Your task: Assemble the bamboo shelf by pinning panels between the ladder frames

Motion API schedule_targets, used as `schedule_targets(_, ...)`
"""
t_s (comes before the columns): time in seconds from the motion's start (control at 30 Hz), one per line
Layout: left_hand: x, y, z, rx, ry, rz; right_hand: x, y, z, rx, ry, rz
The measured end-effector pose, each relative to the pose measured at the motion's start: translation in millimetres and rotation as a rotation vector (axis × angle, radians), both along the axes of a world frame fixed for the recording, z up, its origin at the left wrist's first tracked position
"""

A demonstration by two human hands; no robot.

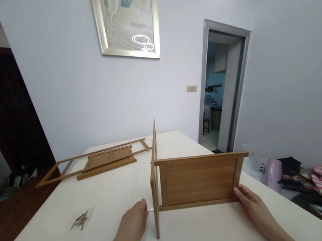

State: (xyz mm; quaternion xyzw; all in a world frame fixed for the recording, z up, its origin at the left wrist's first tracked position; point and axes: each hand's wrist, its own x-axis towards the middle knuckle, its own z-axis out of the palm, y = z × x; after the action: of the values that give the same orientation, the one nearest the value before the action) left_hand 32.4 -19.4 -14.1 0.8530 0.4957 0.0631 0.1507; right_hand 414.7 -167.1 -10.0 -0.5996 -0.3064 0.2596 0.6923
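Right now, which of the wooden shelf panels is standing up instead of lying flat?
The panel between the two hands: it stands on edge, joined to the upright side frame, with the right hand steadying its far end. The other panel lies flat at the table's back.

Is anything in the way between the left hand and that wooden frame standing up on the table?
Nothing visible. Only bare table lies between the left hand and the side frame; a thin metal tool at its fingertips points at it.
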Motion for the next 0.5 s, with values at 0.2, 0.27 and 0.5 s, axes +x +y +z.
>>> schedule_targets(0.2,-3,20,-3.6,-0.178,-0.274,0.029,0,-2,0.3,0.027,-0.050,0.037)
schedule_targets(0.27,-4,29,-8.1,-0.282,-0.345,0.048,2,-2,-2.1,0.035,-0.055,0.039)
schedule_targets(0.5,-8,48,-16.1,-0.572,-0.540,0.043,5,-1,-5.9,0.034,-0.051,0.032)
